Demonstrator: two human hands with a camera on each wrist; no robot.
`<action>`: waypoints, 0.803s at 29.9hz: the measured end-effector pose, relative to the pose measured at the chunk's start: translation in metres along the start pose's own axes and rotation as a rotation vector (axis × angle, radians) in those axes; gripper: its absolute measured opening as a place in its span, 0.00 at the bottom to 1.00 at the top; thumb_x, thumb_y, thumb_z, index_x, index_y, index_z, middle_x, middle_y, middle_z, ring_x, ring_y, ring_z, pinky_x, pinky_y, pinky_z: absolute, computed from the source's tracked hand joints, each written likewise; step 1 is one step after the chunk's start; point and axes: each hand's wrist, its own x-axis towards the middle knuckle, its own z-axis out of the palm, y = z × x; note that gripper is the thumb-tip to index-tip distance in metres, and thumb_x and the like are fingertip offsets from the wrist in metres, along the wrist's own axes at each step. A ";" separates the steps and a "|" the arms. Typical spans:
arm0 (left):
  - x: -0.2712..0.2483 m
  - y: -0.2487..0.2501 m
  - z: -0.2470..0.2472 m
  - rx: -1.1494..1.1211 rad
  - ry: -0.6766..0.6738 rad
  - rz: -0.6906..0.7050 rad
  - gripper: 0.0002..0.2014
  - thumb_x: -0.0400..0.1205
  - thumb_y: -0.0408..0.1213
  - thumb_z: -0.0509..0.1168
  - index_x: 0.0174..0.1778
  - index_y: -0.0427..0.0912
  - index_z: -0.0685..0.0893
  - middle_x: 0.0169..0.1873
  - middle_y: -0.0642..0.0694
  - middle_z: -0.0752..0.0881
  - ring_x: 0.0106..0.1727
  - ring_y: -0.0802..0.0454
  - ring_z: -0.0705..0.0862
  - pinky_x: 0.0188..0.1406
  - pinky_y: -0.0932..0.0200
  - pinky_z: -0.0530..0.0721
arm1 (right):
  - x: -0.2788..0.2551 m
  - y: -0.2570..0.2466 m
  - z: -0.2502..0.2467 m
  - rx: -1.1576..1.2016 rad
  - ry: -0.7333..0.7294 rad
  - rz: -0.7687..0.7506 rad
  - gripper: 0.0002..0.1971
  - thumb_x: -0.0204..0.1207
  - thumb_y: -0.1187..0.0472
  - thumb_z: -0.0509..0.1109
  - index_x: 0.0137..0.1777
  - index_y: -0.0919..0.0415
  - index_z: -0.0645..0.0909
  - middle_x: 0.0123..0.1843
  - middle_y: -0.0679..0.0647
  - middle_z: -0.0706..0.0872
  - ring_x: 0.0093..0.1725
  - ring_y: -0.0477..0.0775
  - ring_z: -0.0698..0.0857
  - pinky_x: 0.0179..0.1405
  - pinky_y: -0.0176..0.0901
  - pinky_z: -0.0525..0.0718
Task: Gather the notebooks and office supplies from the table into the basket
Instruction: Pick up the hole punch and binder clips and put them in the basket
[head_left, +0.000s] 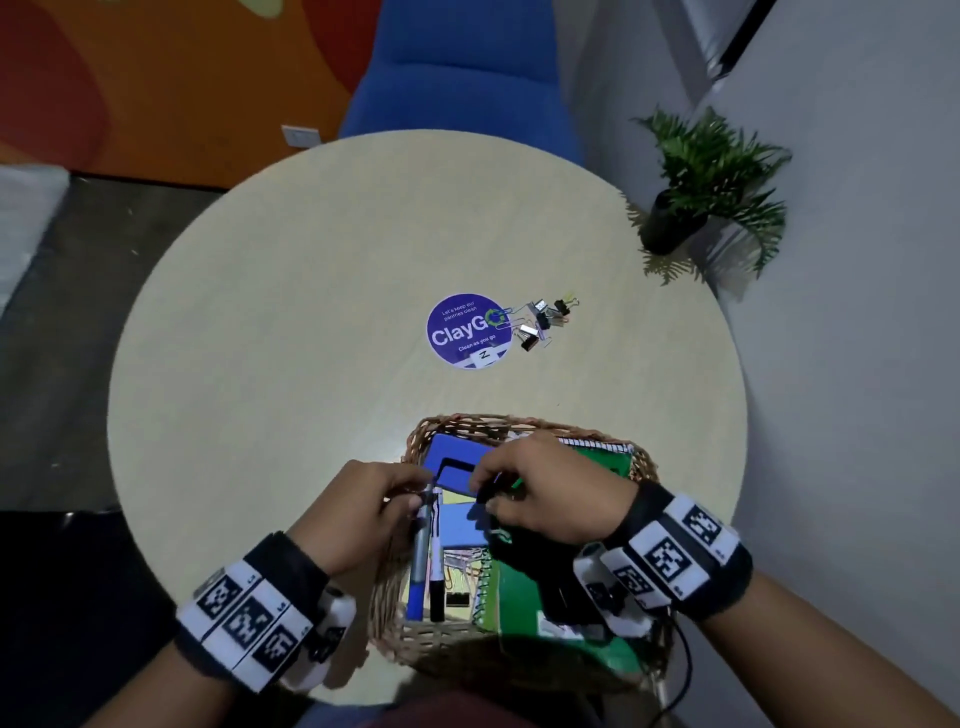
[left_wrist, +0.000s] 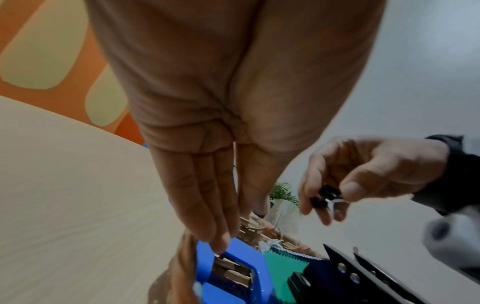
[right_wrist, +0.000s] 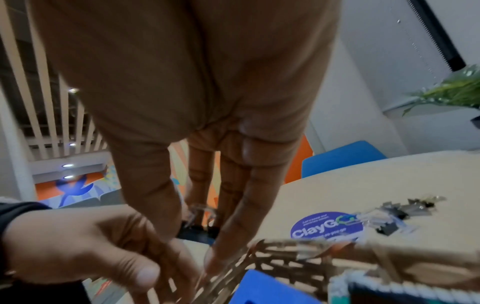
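A wicker basket (head_left: 390, 636) stands at the table's near edge. It holds green spiral notebooks (head_left: 524, 597), a blue plastic block (head_left: 457, 454), two markers (head_left: 418, 566) and sticky notes. Both hands hover over it. My right hand (head_left: 488, 493) pinches a few black binder clips (left_wrist: 326, 196) between thumb and fingers, also seen in the right wrist view as binder clips (right_wrist: 197, 225). My left hand (head_left: 413, 493) points its fingers (left_wrist: 207, 205) straight down over the blue block, with nothing plainly held. A pile of loose binder clips (head_left: 540, 322) lies mid-table.
A round purple ClayGo sticker (head_left: 465, 330) sits on the beige round table (head_left: 260, 338) beside the loose clips. A blue chair (head_left: 457, 78) stands beyond the far edge. A potted plant (head_left: 711, 176) is off the table at the right, by the wall.
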 end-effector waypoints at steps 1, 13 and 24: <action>-0.004 -0.003 -0.001 -0.018 0.023 0.000 0.14 0.80 0.33 0.67 0.60 0.49 0.87 0.54 0.55 0.91 0.56 0.61 0.87 0.58 0.63 0.81 | -0.001 -0.003 0.006 0.009 -0.015 -0.004 0.13 0.73 0.64 0.72 0.58 0.56 0.86 0.51 0.54 0.92 0.49 0.47 0.89 0.52 0.36 0.82; 0.079 0.052 -0.052 0.338 0.197 0.123 0.15 0.80 0.47 0.65 0.62 0.52 0.84 0.57 0.52 0.89 0.57 0.50 0.87 0.54 0.52 0.84 | 0.044 0.088 -0.086 -0.328 0.243 0.194 0.18 0.77 0.61 0.68 0.67 0.52 0.79 0.67 0.55 0.84 0.64 0.57 0.82 0.65 0.50 0.79; 0.251 0.105 0.004 1.002 -0.273 0.332 0.15 0.85 0.35 0.56 0.65 0.38 0.80 0.61 0.37 0.82 0.61 0.36 0.82 0.56 0.45 0.83 | 0.141 0.193 -0.101 -0.290 0.354 0.262 0.19 0.80 0.62 0.63 0.71 0.53 0.76 0.69 0.56 0.81 0.66 0.62 0.80 0.63 0.55 0.80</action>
